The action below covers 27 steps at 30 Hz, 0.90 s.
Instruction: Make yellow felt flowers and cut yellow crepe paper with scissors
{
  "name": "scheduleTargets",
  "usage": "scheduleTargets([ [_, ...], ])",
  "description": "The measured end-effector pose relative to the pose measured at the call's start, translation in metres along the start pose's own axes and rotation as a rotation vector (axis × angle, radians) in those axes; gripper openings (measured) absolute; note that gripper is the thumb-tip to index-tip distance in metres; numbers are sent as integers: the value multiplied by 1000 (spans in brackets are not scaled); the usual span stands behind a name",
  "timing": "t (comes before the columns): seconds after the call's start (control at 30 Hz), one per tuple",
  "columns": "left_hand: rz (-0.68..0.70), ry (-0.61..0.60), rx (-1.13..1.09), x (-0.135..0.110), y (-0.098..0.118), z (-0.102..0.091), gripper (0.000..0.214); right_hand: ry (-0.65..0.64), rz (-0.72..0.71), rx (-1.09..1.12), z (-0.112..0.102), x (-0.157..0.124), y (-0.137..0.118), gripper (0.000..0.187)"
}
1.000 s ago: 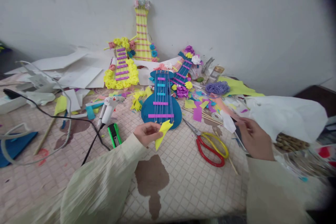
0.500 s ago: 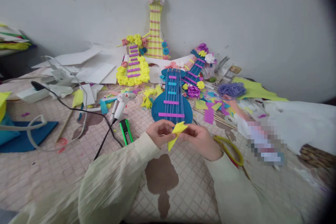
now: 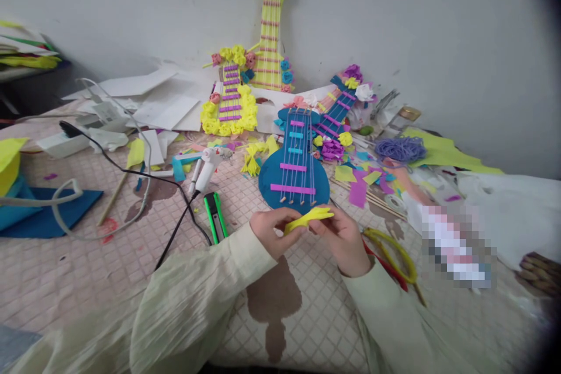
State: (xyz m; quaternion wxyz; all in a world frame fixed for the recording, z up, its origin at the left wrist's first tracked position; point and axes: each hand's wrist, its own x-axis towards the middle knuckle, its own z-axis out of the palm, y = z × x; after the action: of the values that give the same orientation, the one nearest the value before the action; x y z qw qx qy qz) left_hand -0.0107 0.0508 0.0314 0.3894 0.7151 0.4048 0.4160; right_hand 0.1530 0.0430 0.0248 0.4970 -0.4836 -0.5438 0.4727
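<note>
My left hand point(image 3: 272, 229) and my right hand point(image 3: 340, 236) meet low in the middle of the view, both pinched on a small yellow foam piece point(image 3: 308, 217) that lies nearly flat between them. Just beyond the hands a blue foam guitar point(image 3: 294, 176) with purple and light-blue bars and thin strings lies on the checked table cover point(image 3: 87, 269). Both arms wear cream sleeves.
A white glue gun point(image 3: 207, 166) with a black cord and a green utility knife point(image 3: 214, 214) lie left of the hands. Red-and-yellow scissors point(image 3: 392, 252) sit at the right. More decorated foam guitars point(image 3: 230, 102) lean at the wall among coloured scraps, white sheets and a purple yarn coil point(image 3: 398, 148).
My right hand came from the right side of the table to join the left on the yellow piece. The piece turned from hanging pointed down to lying nearly flat.
</note>
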Motion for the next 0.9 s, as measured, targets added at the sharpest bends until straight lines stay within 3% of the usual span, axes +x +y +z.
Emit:
scheduleTargets([
  [0.33,310,121,337,-2,0,-1,16,-4,3,91,6,-1,0,17],
  [0.9,198,122,332,1,0,3,15,23,-80,64,6,2,7,19],
])
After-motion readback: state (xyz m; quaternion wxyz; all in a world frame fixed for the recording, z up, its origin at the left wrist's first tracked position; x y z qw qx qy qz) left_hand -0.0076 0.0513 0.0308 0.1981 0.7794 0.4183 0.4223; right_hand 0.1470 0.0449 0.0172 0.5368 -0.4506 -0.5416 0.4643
